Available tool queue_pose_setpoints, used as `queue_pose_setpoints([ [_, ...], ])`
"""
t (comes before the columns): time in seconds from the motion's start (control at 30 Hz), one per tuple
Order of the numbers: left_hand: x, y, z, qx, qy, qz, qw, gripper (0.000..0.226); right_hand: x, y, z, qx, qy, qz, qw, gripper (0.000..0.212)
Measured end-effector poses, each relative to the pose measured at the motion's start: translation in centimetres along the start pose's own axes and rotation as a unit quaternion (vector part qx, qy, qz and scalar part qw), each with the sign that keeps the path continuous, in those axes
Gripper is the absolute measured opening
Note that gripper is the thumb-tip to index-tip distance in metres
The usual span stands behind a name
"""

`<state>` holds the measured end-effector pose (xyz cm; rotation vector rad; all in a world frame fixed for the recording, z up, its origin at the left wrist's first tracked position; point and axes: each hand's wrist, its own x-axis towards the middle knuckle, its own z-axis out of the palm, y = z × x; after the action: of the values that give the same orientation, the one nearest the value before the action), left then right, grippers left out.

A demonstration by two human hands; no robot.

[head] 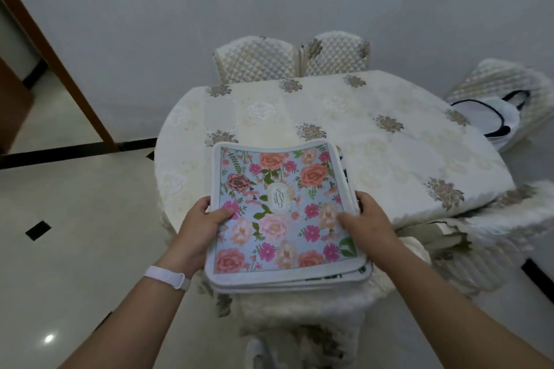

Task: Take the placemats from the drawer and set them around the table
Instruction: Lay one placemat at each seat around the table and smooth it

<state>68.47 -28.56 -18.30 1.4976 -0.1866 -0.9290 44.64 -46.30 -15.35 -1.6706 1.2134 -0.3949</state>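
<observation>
Table [359, 135] ahead of my hands has no mat laid yet; mats [278, 207] sit as one stack between them at its near edge, left hand [198, 228] and right hand [368, 219] each gripping a side, thumbs on top, likely to stop layers sliding.

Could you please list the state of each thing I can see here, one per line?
placemats: stacked, floral side up, over the table's near edge, none laid out.
left hand: grips the stack's left edge.
right hand: grips the stack's right edge.
table: covered with a cream cloth.
far chairs: pushed in, quilted covers on.
white bag: lies on the right chair.
</observation>
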Motion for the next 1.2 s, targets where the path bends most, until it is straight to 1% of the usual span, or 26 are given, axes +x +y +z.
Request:
queue_pose_setpoints([
  [0.17,5.4,1.9,-1.0,0.013,-0.009,-0.009,1.0,0.033,4.4,-1.6,2.2,-0.01,0.006,0.014,1.0,0.041],
  [0.37,9.0,3.6,-1.7,0.024,-0.01,-0.005,1.0,0.03,7.8,-2.8,3.9,-0.01,-0.001,0.016,1.0,0.044],
  [0.63,13.5,4.5,0.0,0.038,-0.005,-0.013,0.999,0.029,13.7,-3.5,4.3,-0.029,0.006,0.007,1.0,0.044],
  [0.8,17.8,5.1,2.3,0.044,0.017,-0.001,0.999,0.029,19.5,-3.9,3.9,-0.029,-0.003,0.0,1.0,0.045],
  [1.1,27.4,4.7,5.1,0.036,0.05,0.003,0.998,0.032,31.2,-3.0,5.1,-0.005,-0.019,-0.01,1.0,0.036],
  [1.2,30.6,4.2,6.0,0.031,0.054,-0.004,0.998,0.026,34.8,-2.1,5.7,-0.001,-0.019,-0.017,1.0,0.036],
])
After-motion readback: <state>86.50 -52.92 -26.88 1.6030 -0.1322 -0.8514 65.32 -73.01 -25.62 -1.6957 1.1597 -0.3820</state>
